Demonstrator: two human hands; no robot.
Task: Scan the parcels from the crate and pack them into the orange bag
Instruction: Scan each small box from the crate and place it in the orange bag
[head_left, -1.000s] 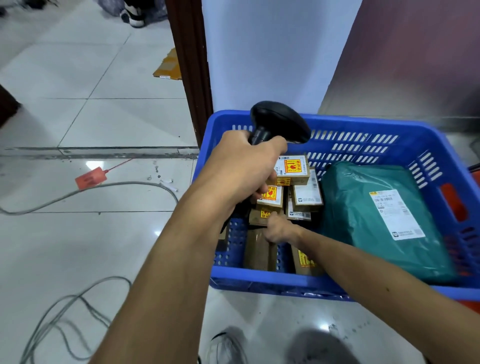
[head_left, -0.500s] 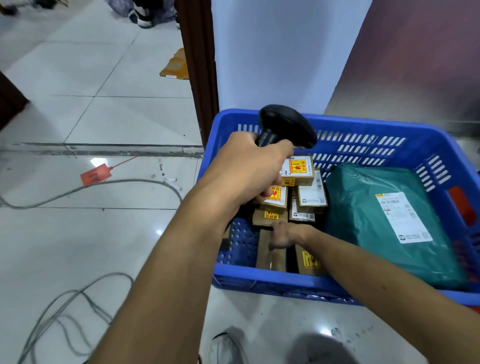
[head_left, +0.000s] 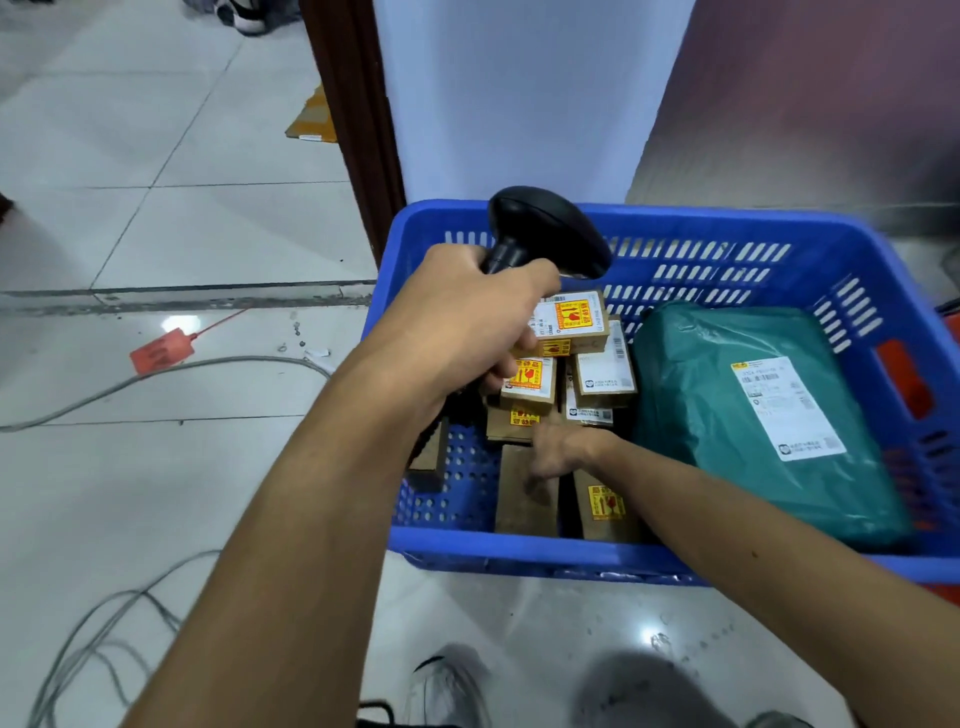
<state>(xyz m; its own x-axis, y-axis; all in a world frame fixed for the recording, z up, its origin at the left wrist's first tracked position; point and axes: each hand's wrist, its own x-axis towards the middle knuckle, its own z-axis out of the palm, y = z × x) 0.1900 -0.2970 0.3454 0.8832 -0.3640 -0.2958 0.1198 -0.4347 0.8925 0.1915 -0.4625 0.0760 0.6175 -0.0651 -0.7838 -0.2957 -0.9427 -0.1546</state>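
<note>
One blue crate (head_left: 519, 558) holds one green bagged parcel (head_left: 727, 415) on the right and, on the left, at least eight small cardboard boxes (head_left: 527, 384), some partly hidden. There is one black scanner (head_left: 550, 228), two hands, a left hand (head_left: 467, 332) and a right hand (head_left: 563, 449), and one red tag (head_left: 161, 351) on the floor at far left.
</note>
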